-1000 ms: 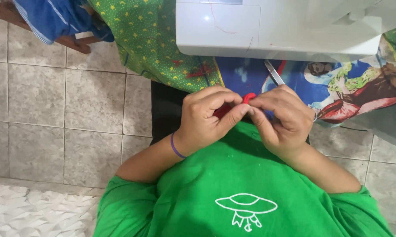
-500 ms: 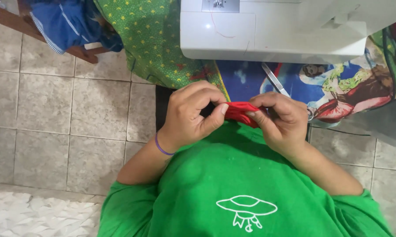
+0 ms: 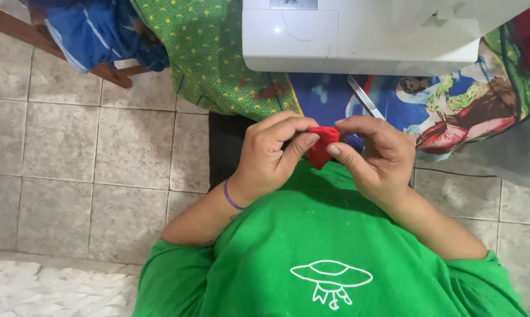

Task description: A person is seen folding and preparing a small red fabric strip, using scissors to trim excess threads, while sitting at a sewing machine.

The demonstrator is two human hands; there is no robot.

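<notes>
Pinching a small red fabric piece [image 3: 322, 145] between both hands, head view only: left hand [image 3: 271, 154] has thumb and fingertips clamped on its left edge, right hand [image 3: 375, 154] thumb pressed on its right side, fingers curled over the top. So both grips are closed on the same scrap, held in the air just above the green t-shirt [image 3: 329, 246], in front of the white sewing machine [image 3: 370, 32]. Handling, my read: very light, soft, limp, folds on itself, not fragile and not slippery; it will flop if held at one point, so best taken at two opposite edges or corners and kept taut. Fold count and exact shape cannot be told, part of it is hidden by the fingers. Scissors [image 3: 364, 97] lie on the printed cartoon cloth [image 3: 453, 105] covering the bench under the machine, well clear of the hands. Green patterned cloth [image 3: 212, 58] hangs off the bench edge at left; blue cloth [image 3: 94, 29] on a wooden piece beyond. Purple band [image 3: 232, 198] on the left wrist. No containers in view, so nothing to report on contents.
</notes>
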